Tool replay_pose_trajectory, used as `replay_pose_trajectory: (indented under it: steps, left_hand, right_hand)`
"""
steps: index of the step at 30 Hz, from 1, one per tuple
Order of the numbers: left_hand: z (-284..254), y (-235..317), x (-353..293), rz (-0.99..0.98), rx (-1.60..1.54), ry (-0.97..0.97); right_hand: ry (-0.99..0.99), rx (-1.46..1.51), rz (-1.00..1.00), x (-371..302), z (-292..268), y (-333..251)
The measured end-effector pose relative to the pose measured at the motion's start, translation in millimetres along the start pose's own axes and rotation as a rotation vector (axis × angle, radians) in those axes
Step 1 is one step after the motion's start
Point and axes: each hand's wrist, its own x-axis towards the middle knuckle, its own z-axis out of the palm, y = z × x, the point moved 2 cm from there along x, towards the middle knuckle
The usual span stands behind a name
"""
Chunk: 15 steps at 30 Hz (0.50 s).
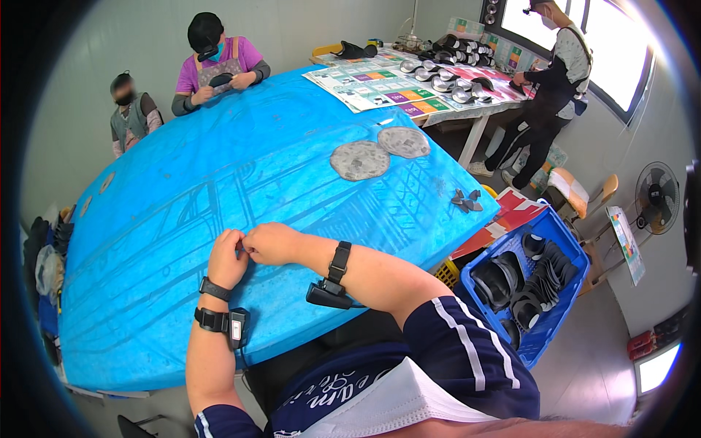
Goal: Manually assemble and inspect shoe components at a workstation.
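Observation:
Over the near part of the blue-covered table (161,292), my left hand (228,257) and my right hand (269,244) meet, fingertips touching. Both are closed in a pinch, and whatever may be between the fingers is too small or hidden to make out. A dark strap with a small box is on each of my forearms, and a dark band circles my left wrist. Farther off, to the right of my hands, lie two round grey pads, one nearer (359,160) and one behind it (404,142). Several small dark pieces (466,200) rest near the table's right corner.
A blue crate (540,332) of dark curved pieces stands right of the table. Across the table a person (219,66) holds a dark piece; another person (135,113) is at far left. A third (562,73) stands by a back table (467,109) with shiny curved parts.

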Motion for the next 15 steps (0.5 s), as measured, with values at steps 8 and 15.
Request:
replay_pose_trajectory:
  steps: [8,15]
  left_hand:
    - [-0.7,2.1,-1.0,0.019,-0.007,0.010]
    - [-1.2,4.0,-1.0,0.013,-0.001,0.016]
  right_hand:
    - [-0.012,-0.003,0.012,-1.4,-0.8,-1.5]
    - [-0.023,0.000,0.023,-1.1,-0.4,-1.1]
